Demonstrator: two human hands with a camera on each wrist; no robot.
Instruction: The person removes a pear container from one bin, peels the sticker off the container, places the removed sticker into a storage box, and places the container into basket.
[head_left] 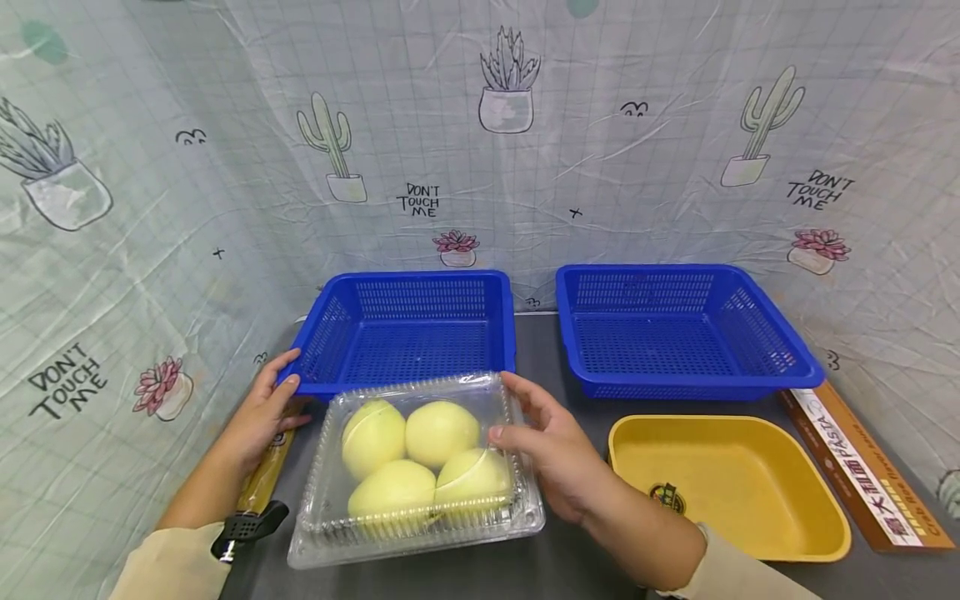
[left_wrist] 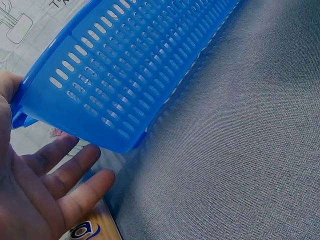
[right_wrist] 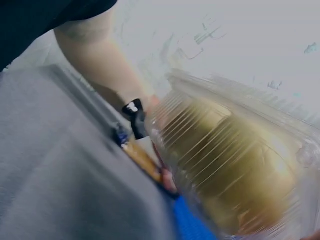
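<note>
A clear plastic clamshell box (head_left: pixel 420 500) with several yellow-green round fruits (head_left: pixel 438 429) lies on the grey table, near the front. My right hand (head_left: pixel 517 412) grips its right side, thumb on the lid and fingers along the far edge. The right wrist view shows the box (right_wrist: pixel 235 165) close up and blurred. My left hand (head_left: pixel 281 392) is at the front left corner of the left blue basket (head_left: pixel 420 279), thumb on the rim. In the left wrist view the fingers (left_wrist: pixel 75 190) lie straight just below the basket's corner (left_wrist: pixel 125 75).
A second blue basket (head_left: pixel 780 329) stands at the back right, with a yellow tray (head_left: pixel 622 433) in front of it. A long pasta box (head_left: pixel 862 467) lies along the right edge. A long yellowish packet (head_left: pixel 266 475) and a black clip (head_left: pixel 247 525) lie under my left forearm. Printed sheeting surrounds the table.
</note>
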